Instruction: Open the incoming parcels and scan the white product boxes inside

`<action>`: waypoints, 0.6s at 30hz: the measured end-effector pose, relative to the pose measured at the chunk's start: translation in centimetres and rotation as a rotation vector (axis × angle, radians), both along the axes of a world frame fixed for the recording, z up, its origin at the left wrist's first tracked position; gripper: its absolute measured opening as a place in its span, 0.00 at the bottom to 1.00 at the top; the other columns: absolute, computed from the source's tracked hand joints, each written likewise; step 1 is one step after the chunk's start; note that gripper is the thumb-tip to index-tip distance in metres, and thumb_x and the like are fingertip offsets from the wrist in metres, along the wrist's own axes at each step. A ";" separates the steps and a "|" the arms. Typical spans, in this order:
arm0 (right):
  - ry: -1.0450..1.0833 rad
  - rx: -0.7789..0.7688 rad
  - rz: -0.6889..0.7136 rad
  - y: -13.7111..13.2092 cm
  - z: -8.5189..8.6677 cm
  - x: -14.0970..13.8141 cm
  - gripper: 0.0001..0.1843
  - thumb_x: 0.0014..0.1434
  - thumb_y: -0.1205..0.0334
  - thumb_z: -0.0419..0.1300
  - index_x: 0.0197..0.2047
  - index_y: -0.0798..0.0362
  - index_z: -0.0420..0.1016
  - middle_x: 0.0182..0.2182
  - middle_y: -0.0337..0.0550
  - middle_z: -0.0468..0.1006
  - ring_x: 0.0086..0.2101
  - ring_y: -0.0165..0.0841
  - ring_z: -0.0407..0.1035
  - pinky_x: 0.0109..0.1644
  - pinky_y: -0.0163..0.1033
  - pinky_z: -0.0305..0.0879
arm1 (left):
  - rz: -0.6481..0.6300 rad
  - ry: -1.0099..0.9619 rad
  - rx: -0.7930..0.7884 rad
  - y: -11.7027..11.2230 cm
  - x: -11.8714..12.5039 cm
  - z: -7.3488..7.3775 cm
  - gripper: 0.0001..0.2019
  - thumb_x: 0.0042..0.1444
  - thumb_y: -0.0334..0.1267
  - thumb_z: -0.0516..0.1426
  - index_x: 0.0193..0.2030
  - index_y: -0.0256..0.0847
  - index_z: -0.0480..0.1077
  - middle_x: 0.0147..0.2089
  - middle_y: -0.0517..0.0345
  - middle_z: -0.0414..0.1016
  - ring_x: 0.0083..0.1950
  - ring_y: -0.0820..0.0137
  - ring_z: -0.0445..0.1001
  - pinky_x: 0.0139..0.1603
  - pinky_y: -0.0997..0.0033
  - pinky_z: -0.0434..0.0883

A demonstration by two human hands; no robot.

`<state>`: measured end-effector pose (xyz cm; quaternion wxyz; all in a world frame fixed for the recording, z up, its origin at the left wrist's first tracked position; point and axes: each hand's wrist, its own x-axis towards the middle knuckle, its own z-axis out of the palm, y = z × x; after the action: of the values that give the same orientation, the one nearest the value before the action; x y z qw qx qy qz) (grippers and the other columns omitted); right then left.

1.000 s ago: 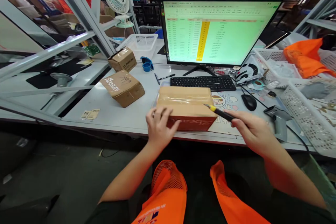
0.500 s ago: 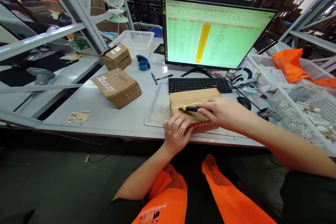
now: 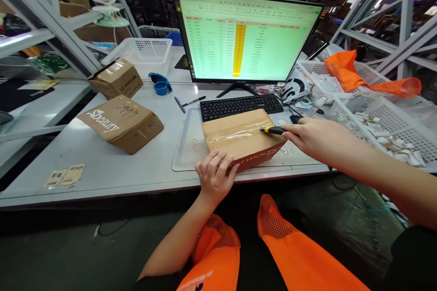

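Note:
A taped brown cardboard box lies on the desk mat at the table's front edge, just below the keyboard. My left hand presses on its near left corner and holds it still. My right hand grips a yellow and black utility knife, whose tip rests on the clear tape at the right end of the box top.
Two more cardboard boxes sit to the left. A monitor with a green spreadsheet stands behind the keyboard. White baskets with an orange vest fill the right side. Pens, a tape dispenser, metal shelf frames and a fan are at left.
My right hand has drawn the knife from the left part of the box top to its right end. My view has shifted so the desk sits further left.

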<state>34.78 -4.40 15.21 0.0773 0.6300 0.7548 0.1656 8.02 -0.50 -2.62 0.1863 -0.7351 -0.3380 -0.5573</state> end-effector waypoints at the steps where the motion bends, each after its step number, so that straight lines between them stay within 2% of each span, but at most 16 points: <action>1: 0.011 0.041 -0.006 -0.2 -0.4 1.8 0.20 0.77 0.50 0.51 0.62 0.45 0.78 0.35 0.46 0.76 0.32 0.43 0.71 0.28 0.40 0.51 | 0.001 0.006 0.001 0.0 0.0 -0.1 0.21 0.55 0.36 0.71 0.53 0.40 0.71 0.48 0.45 0.79 0.56 0.54 0.76 0.56 0.55 0.66; 3: 0.003 0.118 -0.072 -0.4 -1.4 5.8 0.22 0.76 0.49 0.50 0.61 0.46 0.80 0.36 0.48 0.76 0.32 0.44 0.71 0.28 0.40 0.53 | 0.006 0.017 0.006 -0.4 -0.1 0.0 0.21 0.54 0.36 0.71 0.53 0.40 0.71 0.48 0.44 0.79 0.56 0.53 0.76 0.54 0.55 0.66; 5: -0.012 0.132 -0.225 -0.1 -3.4 10.1 0.23 0.73 0.47 0.52 0.54 0.49 0.84 0.33 0.51 0.76 0.29 0.45 0.70 0.28 0.41 0.55 | 0.009 0.028 0.001 -0.9 -0.6 0.8 0.20 0.56 0.36 0.70 0.53 0.40 0.72 0.48 0.45 0.80 0.55 0.53 0.77 0.53 0.55 0.64; 7: 0.077 0.102 -0.372 0.5 -6.7 13.6 0.23 0.70 0.47 0.54 0.48 0.51 0.86 0.31 0.52 0.76 0.29 0.46 0.70 0.29 0.43 0.59 | -0.026 0.069 -0.056 -0.9 -1.4 2.5 0.13 0.60 0.37 0.67 0.51 0.42 0.74 0.48 0.49 0.81 0.53 0.56 0.78 0.52 0.55 0.62; 9: 0.333 0.128 -0.397 1.4 -10.9 15.5 0.23 0.69 0.48 0.55 0.51 0.51 0.86 0.35 0.52 0.79 0.35 0.48 0.73 0.37 0.46 0.67 | -0.098 0.181 -0.186 0.3 -2.0 5.4 0.05 0.67 0.39 0.61 0.46 0.44 0.75 0.45 0.54 0.82 0.47 0.60 0.79 0.51 0.55 0.61; 11: 0.602 0.187 -0.364 2.3 -15.1 15.4 0.24 0.67 0.50 0.55 0.54 0.55 0.84 0.41 0.55 0.80 0.42 0.50 0.74 0.48 0.50 0.70 | -0.139 0.374 -0.349 3.1 -1.9 9.1 0.09 0.70 0.41 0.56 0.46 0.43 0.76 0.45 0.55 0.82 0.46 0.62 0.78 0.50 0.56 0.63; 13: 0.744 0.233 -0.321 3.2 -18.1 14.1 0.27 0.67 0.50 0.54 0.54 0.60 0.83 0.45 0.60 0.78 0.47 0.53 0.73 0.55 0.54 0.69 | -0.087 0.609 -0.506 6.8 -0.8 12.7 0.19 0.67 0.47 0.57 0.59 0.40 0.74 0.57 0.49 0.79 0.57 0.55 0.76 0.54 0.55 0.65; 14: 0.779 0.257 -0.295 3.6 -18.9 13.3 0.29 0.68 0.48 0.52 0.55 0.61 0.82 0.48 0.62 0.77 0.49 0.53 0.72 0.58 0.55 0.67 | -0.087 0.748 -0.619 8.7 -0.1 14.3 0.26 0.65 0.49 0.58 0.66 0.41 0.70 0.61 0.48 0.76 0.60 0.54 0.74 0.56 0.56 0.66; 16: 0.835 0.307 -0.229 4.4 -19.3 11.4 0.34 0.72 0.43 0.45 0.58 0.61 0.80 0.52 0.62 0.76 0.54 0.52 0.70 0.62 0.55 0.65 | -0.120 0.978 -0.844 11.9 1.8 16.8 0.36 0.60 0.54 0.60 0.73 0.46 0.64 0.65 0.50 0.74 0.60 0.54 0.74 0.54 0.59 0.68; 18: 0.970 0.334 -0.132 5.2 -18.4 9.5 0.40 0.75 0.38 0.38 0.63 0.59 0.76 0.56 0.59 0.74 0.57 0.48 0.69 0.64 0.51 0.65 | -0.131 1.137 -0.959 13.8 3.7 18.5 0.43 0.54 0.60 0.62 0.75 0.49 0.60 0.64 0.50 0.75 0.57 0.52 0.76 0.51 0.59 0.69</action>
<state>44.23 0.78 -3.17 -0.3729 0.6844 0.6257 -0.0325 11.74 13.26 15.83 -0.0423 -0.9293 -0.3508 0.1076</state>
